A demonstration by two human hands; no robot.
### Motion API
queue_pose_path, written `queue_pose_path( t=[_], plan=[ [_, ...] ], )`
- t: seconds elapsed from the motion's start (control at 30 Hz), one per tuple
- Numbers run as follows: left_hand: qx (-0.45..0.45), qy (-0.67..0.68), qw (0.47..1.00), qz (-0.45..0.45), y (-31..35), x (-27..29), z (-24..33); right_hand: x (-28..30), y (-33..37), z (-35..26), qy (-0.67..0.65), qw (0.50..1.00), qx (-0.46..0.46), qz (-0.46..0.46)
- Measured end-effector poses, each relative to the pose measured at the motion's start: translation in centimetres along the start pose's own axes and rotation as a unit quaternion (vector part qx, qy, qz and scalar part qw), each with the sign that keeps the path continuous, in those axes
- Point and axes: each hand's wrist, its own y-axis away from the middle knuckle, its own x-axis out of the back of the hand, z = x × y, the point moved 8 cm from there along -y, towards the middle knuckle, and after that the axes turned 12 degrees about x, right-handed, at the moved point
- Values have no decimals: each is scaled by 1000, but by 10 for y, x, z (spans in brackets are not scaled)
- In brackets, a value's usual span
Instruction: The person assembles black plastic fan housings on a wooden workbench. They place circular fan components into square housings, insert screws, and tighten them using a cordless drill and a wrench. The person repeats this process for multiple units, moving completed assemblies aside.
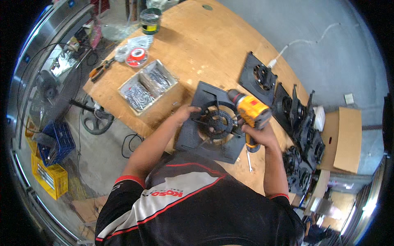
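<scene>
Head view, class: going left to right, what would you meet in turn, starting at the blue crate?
Blue crate, pliers, fastener box, left hand, drill, cardboard by the wall.

The plate (217, 124) sits over the table (197, 49), before the person; take it as the clock's centre, twelve straight ahead. The left hand (188, 115) is on its edge between nine and ten; the right hand (261, 134) is at three, with the drill (251, 111) at two. The box (166, 107) stands at ten, screws (138, 98) in both compartments. Beyond it lie the pliers (100, 71) at ten, the roll (137, 54) and bag (141, 42) between ten and eleven, and the can (150, 20) at eleven. Other plates (254, 78) run from half past one to four, cardboard (349, 141) behind them at three. The wrench (249, 161) lies between four and five. On the floor, the wheel (91, 123) is at nine.
</scene>
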Motion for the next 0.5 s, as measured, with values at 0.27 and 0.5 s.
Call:
queue_pose_path(
  t=[0.27,0.5],
  plan=[
    [37,14,999,27,9,4,-4,-47,24,7,153,983,-33,-97],
    [16,-7,1000,-19,10,-5,17,-52,3,20,210,966,-87,-121]
  ],
)
